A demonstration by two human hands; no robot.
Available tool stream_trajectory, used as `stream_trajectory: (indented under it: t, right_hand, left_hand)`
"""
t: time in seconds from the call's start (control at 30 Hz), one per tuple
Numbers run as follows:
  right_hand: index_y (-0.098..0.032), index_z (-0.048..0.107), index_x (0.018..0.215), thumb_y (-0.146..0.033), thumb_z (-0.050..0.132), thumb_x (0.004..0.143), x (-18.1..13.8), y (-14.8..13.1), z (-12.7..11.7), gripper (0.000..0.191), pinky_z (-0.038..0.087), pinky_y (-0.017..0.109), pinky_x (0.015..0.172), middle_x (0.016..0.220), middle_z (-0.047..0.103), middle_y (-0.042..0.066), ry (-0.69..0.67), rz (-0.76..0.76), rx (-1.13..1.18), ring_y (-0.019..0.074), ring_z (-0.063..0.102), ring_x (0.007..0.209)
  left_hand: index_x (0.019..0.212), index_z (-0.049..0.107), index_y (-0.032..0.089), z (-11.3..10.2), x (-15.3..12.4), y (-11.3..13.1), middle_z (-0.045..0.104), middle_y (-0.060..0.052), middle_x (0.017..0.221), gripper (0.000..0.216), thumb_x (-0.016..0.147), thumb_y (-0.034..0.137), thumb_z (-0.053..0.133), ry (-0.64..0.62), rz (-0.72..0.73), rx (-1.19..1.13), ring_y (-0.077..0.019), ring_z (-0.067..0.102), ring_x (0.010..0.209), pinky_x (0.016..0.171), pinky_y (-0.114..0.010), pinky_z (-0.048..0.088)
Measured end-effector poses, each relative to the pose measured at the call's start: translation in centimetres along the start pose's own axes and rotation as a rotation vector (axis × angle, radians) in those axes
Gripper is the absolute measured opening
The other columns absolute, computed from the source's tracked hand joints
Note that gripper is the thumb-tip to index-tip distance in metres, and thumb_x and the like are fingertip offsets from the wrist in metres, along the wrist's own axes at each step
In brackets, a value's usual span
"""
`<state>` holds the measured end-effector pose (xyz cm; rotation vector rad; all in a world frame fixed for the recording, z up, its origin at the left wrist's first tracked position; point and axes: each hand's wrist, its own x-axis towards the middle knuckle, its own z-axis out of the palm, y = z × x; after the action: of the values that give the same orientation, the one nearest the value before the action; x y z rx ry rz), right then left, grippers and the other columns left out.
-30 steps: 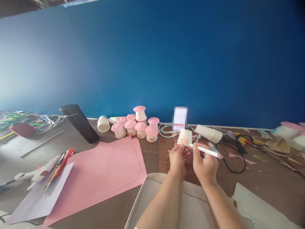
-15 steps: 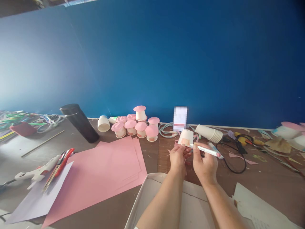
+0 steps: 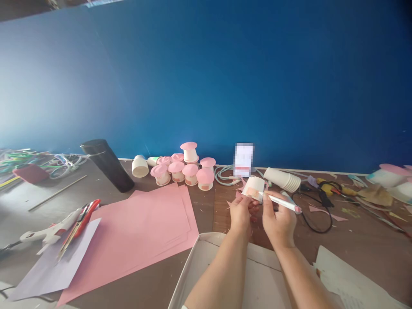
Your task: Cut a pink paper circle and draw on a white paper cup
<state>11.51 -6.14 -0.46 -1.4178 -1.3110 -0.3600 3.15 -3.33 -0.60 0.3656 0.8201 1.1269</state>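
Note:
My left hand (image 3: pixel 242 213) grips the rim of an upside-down white paper cup (image 3: pixel 256 183), tilted a little. A small orange-pink paper patch (image 3: pixel 252 192) is on the cup's side. In my right hand (image 3: pixel 279 221) is a white marker (image 3: pixel 283 202) with a pink end, its tip at the cup beside the patch. To the left stand several cups with pink round paper tops (image 3: pixel 205 176), one of them stacked above the others. A nested stack of white paper cups (image 3: pixel 283 180) lies just behind my right hand.
Pink paper sheets (image 3: pixel 138 227) cover the left of the table, with a red utility knife (image 3: pixel 84 223) and a white glue gun (image 3: pixel 51 231) there. A black tumbler (image 3: pixel 111 167) leans behind them. Cables (image 3: pixel 325 193) and scraps lie right. A white tray (image 3: pixel 189 274) sits under my forearms.
The cup in my left hand has tilted and shifted slightly right. My right hand has moved a little right and down with the marker.

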Motion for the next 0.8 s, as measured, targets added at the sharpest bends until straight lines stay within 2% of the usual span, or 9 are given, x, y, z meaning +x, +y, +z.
stream_trajectory:
  t: [0.27, 0.47, 0.8]
  right_hand:
    - [-0.017, 0.066, 0.092, -0.037, 0.051, 0.095, 0.02, 0.17, -0.02, 0.025, 0.051, 0.034, 0.076, 0.089, 0.071, 0.011, -0.006, 0.01, -0.012, 0.0223, 0.066, 0.085]
    - [-0.017, 0.066, 0.092, -0.038, 0.051, 0.094, -0.06, 0.27, -0.05, 0.026, 0.051, 0.034, 0.074, 0.089, 0.071, 0.011, -0.022, 0.025, -0.011, 0.0224, 0.066, 0.083]
    - [-0.017, 0.067, 0.091, -0.041, 0.051, 0.094, -0.43, 0.51, -0.06, 0.029, 0.05, 0.034, 0.077, 0.088, 0.071, 0.011, -0.052, 0.035, -0.019, 0.0232, 0.066, 0.085]
  left_hand:
    - [0.075, 0.064, 0.013, 0.06, 0.02, -0.01, 0.066, -0.007, 0.07, 0.015, 0.069, 0.026, 0.07, 0.002, 0.023, 0.01, -0.0151, 0.066, 0.066, 0.052, -0.019, 0.049]
    - [0.074, 0.063, 0.013, 0.13, -0.2, 0.22, 0.065, -0.007, 0.07, 0.014, 0.071, 0.026, 0.067, 0.021, 0.005, 0.032, -0.0146, 0.064, 0.062, 0.046, -0.018, 0.045]
    - [0.077, 0.064, 0.013, 0.02, 0.06, 0.12, 0.065, -0.006, 0.069, 0.017, 0.07, 0.027, 0.07, 0.009, 0.023, -0.012, -0.0136, 0.063, 0.062, 0.05, -0.019, 0.048]
